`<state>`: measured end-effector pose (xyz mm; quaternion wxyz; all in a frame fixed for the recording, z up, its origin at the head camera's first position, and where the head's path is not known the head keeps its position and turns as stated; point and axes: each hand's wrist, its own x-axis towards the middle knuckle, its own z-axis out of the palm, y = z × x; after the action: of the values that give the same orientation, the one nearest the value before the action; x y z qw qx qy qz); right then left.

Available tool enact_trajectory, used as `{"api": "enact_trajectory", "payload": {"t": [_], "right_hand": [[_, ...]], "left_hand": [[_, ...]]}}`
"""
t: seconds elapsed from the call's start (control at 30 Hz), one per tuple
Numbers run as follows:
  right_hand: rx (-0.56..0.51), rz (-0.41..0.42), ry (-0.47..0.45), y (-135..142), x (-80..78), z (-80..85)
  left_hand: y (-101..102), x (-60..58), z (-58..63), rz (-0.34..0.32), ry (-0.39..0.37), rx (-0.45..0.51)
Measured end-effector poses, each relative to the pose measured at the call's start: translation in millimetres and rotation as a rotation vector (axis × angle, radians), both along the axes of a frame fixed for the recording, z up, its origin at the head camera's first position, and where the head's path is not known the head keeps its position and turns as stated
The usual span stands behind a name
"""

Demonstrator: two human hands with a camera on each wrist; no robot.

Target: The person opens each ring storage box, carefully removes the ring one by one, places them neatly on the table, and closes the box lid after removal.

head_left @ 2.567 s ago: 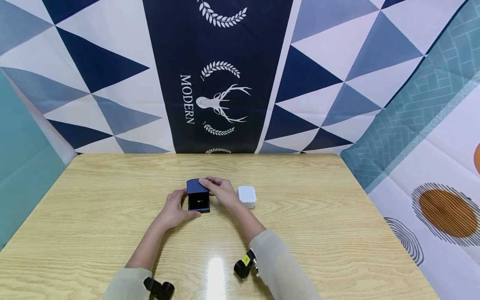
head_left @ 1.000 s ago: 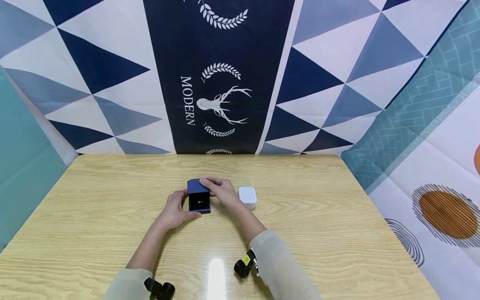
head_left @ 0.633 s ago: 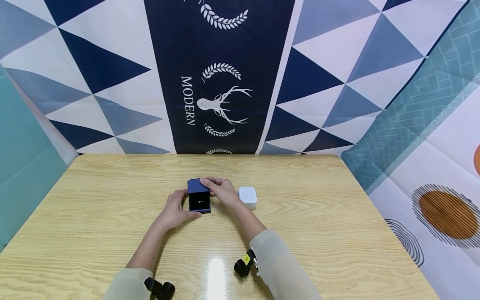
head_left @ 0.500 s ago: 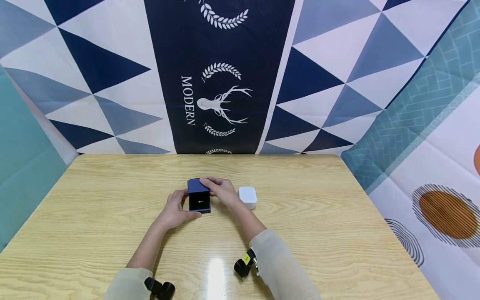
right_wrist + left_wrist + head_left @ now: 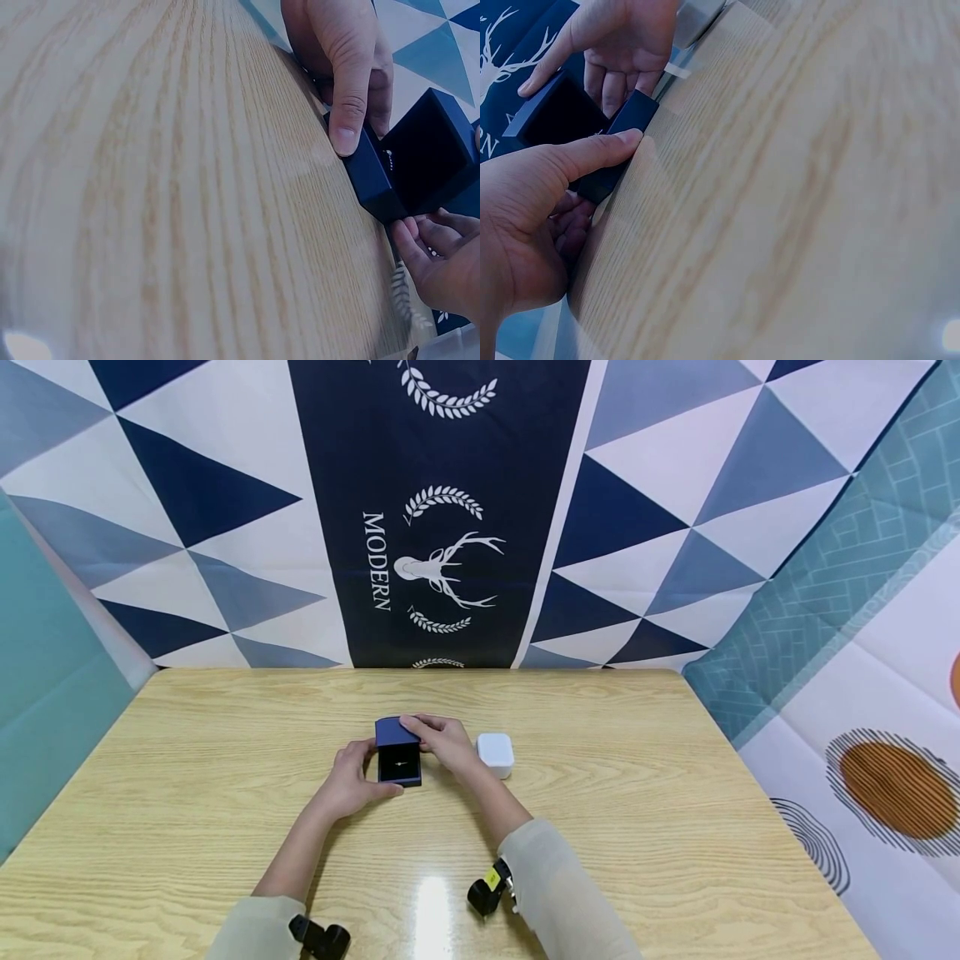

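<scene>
A dark blue ring box [image 5: 394,732] stands on the table with its lid raised, left of a small white rounded case. In its black insert sits a thin ring [image 5: 400,764]; the right wrist view shows small bright stones on the ring [image 5: 388,158]. My left hand [image 5: 349,783] grips the base, thumb along the front edge and fingers around the left side. With the thumb on top of the lid, my right hand [image 5: 446,747] holds the box from the right. Its other fingers touch the box's right side low down, as the right wrist view shows.
The white rounded case [image 5: 494,754] stands just right of my right hand, close to the wrist. Behind the wooden table [image 5: 600,777] hangs a patterned cloth [image 5: 450,635] at the back edge. A bright reflection lies on the tabletop between my forearms.
</scene>
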<state>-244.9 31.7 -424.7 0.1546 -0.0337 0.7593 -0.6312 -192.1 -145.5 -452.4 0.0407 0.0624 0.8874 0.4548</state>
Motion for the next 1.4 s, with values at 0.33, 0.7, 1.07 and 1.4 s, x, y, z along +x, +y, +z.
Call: {"api": "enact_trajectory", "payload": {"t": [0.33, 0.7, 1.07, 1.4], "right_hand": [[0.021, 0.01, 0.0, -0.9, 19.4, 31.9], [0.003, 0.022, 0.013, 0.2, 19.6, 30.5], [0.013, 0.013, -0.006, 0.3, 18.3, 30.9], [0.016, 0.011, -0.009, 0.4, 18.6, 30.8]], "left_hand": [[0.8, 1.2, 1.2, 0.006, -0.006, -0.005], [1.8, 1.2, 2.0, 0.015, -0.012, -0.004], [1.4, 0.8, 1.9, 0.014, -0.019, 0.0], [1.6, 1.1, 1.3, 0.009, -0.016, 0.0]]}}
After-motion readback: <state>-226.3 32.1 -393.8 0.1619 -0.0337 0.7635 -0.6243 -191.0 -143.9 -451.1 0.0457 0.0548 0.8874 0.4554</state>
